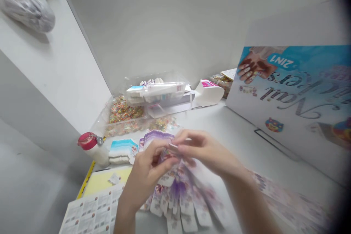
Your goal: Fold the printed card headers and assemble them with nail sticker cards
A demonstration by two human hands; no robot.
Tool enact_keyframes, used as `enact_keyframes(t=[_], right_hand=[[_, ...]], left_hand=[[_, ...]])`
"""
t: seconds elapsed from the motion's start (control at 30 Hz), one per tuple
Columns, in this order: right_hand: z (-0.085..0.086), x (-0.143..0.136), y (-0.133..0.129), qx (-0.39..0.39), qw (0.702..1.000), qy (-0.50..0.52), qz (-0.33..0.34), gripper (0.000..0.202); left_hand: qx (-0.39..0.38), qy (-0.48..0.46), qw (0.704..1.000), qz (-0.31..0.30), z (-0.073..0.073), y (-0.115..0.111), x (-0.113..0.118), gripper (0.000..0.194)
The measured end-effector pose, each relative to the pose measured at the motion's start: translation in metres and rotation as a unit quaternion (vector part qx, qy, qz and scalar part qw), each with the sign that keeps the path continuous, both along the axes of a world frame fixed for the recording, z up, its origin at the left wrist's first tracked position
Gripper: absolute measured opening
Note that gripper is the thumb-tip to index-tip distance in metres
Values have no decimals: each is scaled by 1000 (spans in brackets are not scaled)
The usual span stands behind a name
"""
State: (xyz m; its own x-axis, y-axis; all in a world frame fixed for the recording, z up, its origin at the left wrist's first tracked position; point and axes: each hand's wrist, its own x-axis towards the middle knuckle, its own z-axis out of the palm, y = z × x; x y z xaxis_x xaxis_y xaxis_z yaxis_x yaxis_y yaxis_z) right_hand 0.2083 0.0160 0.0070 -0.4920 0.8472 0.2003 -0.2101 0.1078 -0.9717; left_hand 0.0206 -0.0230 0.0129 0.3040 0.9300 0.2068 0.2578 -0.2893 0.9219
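Note:
My left hand [150, 170] and my right hand [204, 150] meet above the middle of the table, both with bent, closed fingers. Between their fingertips is a small, thin, whitish card-like piece [173, 147], blurred and partly covered by the fingers. Below them fans out a spread of purple-and-white printed strips [189, 208], several overlapping. Just behind my left hand lies a stack of purple-edged cards [157, 136]. Left of it sits a stack of blue-and-white cards [123, 148].
A red-lidded bottle [94, 148] stands at the left, near a label sheet [89, 214] and yellow paper [106, 182]. Behind are a clear tub of colourful bits [124, 111] and a clear container [164, 89]. A large printed box [287, 120] rises at right, beside more printed strips [285, 199].

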Motion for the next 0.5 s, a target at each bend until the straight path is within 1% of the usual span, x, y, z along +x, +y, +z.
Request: enact_keyframes(t=[0.1,0.2,0.3,0.4,0.47,0.5], right_hand=[[1,-6,-2,-31,999,3,-9,16],[4,-9,-5,-26,999,18,-34,18],[6,-8,-8,13,999,5,-45,14],[8,-6,-9,57,997,-36,-49,10],[8,-6,-9,54,996,-51,-54,9],[8,-8,-9,39,997,-46,-52,7]], left_hand=[[-2,-29,1000,7,-2,-1,2,30],[-2,-25,1000,10,-1,-1,2,37],[12,-20,999,27,0,-2,-1,33],[17,-16,999,43,2,-2,-4,28],[8,-10,999,42,5,-2,-5,27],[3,-7,999,38,6,-1,-4,27]])
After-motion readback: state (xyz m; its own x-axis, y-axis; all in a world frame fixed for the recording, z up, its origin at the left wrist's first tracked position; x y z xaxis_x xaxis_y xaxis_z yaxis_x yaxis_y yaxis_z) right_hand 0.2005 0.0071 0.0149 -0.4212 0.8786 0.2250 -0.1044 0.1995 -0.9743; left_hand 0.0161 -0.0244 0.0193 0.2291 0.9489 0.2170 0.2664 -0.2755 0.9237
